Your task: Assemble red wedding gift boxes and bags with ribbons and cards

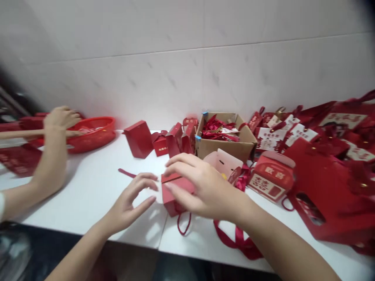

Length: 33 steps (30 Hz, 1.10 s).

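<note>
White bench (pixel 93 191) | your left hand (pixel 130 203): grip released, beside red box (pixel 170 202) | your right hand (pixel 206 187): over that box, cannot tell if grip holds it

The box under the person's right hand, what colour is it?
The box is red; the head view shows it best.

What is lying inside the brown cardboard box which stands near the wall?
Inside the cardboard box lies a heap of shiny red pieces, apparently ribbon, with a pale printed piece among them. The heap covers the bottom, so whatever lies underneath cannot be seen.
</note>
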{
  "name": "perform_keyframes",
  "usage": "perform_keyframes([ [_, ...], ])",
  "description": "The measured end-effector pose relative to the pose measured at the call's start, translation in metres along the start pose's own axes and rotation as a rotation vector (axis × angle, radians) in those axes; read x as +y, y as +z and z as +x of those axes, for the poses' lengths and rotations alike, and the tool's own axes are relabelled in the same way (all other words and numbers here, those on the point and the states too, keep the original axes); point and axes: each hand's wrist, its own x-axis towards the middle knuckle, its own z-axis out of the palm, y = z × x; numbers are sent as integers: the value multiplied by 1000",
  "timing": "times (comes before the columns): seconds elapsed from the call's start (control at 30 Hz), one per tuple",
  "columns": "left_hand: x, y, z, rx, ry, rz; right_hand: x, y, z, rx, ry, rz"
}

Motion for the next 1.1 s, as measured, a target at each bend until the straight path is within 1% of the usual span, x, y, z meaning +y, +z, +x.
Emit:
perform_keyframes([
  [0.07,1,-5,-3,-58,-71,54,15,11,5,-123,70,-134],
  [0.13,4,-6,-2,-67,-151,146,23,17,6,-242,151,-267],
  [0.17,5,-5,0,-55,-187,193,25,19,6,-277,190,-321],
  [0.23,7,-3,1,-58,-236,243,25,19,4,-306,256,-405],
  [0.33,7,-1,0,-86,-223,207,22,19,2,-355,278,-478],
  [0.37,7,-1,-1,-74,-205,172,21,18,2,-375,276,-496],
  [0.43,8,-1,-4,1,-141,85,20,16,0,-395,283,-508],
  [0.53,12,0,-12,121,41,-87,14,5,-4,-409,296,-424],
  [0.57,14,1,-15,140,105,-137,12,1,-6,-419,281,-383],
  [0.63,18,4,-23,141,194,-189,5,-9,-10,-452,236,-315],
  [0.73,26,8,-35,126,263,-160,-2,-18,-16,-467,216,-297],
  [0.8,33,10,-40,118,295,-106,-5,-17,-19,-459,215,-341],
  [0.93,49,12,-43,127,374,32,-6,-5,-23,-445,135,-445],
  [1.03,55,14,-41,132,418,52,-4,6,-24,-428,70,-516],
  [1.1,55,14,-40,131,421,54,-3,9,-24,-439,77,-537],
])
